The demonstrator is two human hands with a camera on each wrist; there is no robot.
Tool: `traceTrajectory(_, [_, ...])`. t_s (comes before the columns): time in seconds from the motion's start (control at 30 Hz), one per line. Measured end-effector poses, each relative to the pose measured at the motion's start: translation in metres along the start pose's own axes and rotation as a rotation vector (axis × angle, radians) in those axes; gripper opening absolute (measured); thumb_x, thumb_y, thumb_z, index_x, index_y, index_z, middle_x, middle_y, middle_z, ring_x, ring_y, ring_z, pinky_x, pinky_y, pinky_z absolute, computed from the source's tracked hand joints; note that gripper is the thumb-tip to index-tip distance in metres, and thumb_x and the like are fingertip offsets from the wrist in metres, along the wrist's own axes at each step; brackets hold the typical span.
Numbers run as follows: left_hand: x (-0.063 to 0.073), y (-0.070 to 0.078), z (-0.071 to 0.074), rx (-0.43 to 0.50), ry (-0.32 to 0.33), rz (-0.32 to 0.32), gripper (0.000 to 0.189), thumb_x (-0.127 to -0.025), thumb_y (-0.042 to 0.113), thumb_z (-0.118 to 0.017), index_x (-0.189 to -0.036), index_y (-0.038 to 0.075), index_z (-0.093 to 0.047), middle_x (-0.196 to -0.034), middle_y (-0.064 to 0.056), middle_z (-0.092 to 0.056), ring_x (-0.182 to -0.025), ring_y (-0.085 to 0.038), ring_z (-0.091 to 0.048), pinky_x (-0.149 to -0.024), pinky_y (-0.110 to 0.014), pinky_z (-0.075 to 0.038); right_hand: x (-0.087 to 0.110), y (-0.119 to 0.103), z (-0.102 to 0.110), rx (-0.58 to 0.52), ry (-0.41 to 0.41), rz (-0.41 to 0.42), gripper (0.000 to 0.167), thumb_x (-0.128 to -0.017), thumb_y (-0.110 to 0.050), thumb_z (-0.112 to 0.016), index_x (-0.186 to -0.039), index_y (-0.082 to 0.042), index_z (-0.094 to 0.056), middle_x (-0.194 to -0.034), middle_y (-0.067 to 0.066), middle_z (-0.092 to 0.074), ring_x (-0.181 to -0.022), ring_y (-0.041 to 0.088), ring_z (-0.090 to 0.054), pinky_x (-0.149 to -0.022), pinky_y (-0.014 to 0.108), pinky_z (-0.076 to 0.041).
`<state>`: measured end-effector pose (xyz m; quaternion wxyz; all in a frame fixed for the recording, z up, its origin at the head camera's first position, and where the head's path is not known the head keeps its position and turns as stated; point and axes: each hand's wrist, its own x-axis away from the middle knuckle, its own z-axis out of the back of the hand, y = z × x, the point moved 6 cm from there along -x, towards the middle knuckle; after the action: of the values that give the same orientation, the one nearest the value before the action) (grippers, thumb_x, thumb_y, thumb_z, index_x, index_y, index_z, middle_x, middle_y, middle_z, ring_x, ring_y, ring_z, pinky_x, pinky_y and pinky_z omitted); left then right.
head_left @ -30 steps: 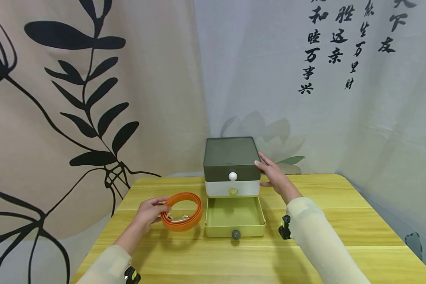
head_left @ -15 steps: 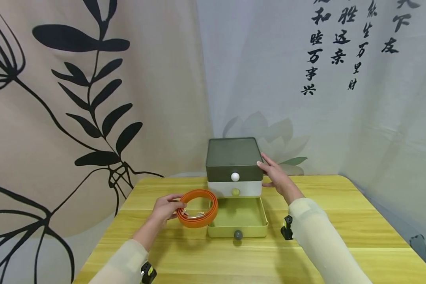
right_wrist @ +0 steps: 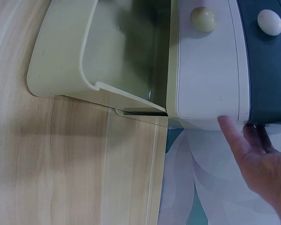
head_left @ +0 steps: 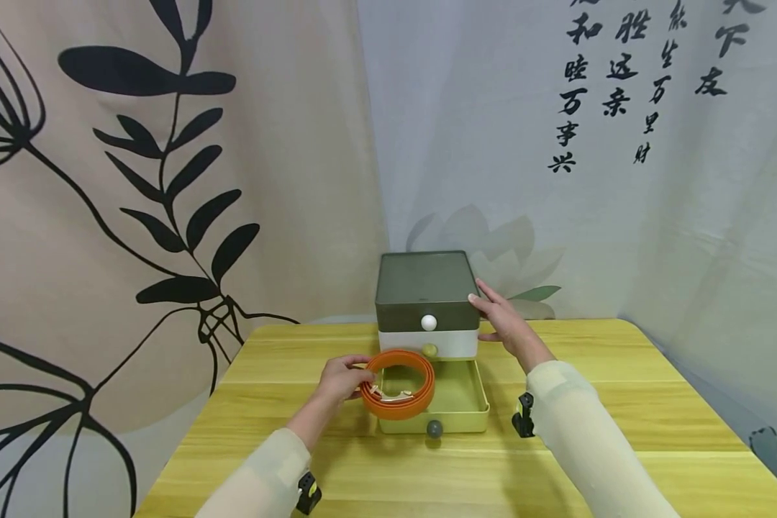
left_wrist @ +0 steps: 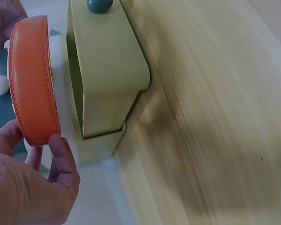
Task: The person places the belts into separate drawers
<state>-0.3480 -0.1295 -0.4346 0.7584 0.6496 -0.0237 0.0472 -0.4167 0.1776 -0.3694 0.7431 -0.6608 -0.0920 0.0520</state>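
Note:
My left hand point(head_left: 344, 378) pinches a coiled orange belt point(head_left: 398, 416) with a silvery buckle by its left side. The belt hangs over the left part of the pulled-out bottom drawer point(head_left: 469, 421), above its rim. In the left wrist view the thumb and fingers grip the edge of the belt point(left_wrist: 33, 79), apart from the drawer front point(left_wrist: 112, 61). My right hand point(head_left: 508, 324) rests against the right side of the small drawer cabinet point(head_left: 427, 277), fingers extended. From the right wrist view, the fingertips of the right hand point(right_wrist: 262, 164) touch the side near the white middle drawer point(right_wrist: 210, 70).
The cabinet stacks a dark green top drawer with a white knob point(head_left: 429, 323), a white one and a yellow-green one with a grey knob point(head_left: 434, 429). It stands on a wooden table point(head_left: 589, 432). A printed curtain point(head_left: 298, 180) hangs close behind.
My left hand has carried the orange belt rightward, from beside the open drawer to over its left part. The right hand has kept its place at the cabinet's side.

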Motion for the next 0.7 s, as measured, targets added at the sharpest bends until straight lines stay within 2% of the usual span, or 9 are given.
traceTrajectory(0.4, [-0.003, 0.002, -0.026, -0.032, -0.015, -0.002, 0.036, -0.078, -0.004, -0.074, -0.114, -0.001, -0.07, -0.088, -0.01, -0.065, -0.062, -0.011, -0.06, -0.055, -0.026, -0.053, -0.001, -0.001, -0.002, 0.007, -0.003, 0.007, 0.068, -0.105, -0.04, -0.047, -0.16, -0.033, -0.007, -0.164, 0.016, -0.007, -0.147, 0.04, -0.016, -0.103, 0.064, -0.036])
traceTrajectory(0.7, [-0.003, 0.002, -0.039, -0.088, -0.022, -0.014, 0.035, -0.077, -0.004, -0.075, -0.112, 0.001, -0.071, -0.084, -0.008, -0.065, -0.059, -0.01, -0.058, -0.052, -0.024, -0.051, -0.003, 0.001, 0.0, 0.013, 0.004, 0.008, 0.067, -0.105, -0.04, -0.047, -0.159, -0.036, -0.008, -0.164, 0.016, -0.01, -0.147, 0.04, -0.018, -0.103, 0.065, -0.036])
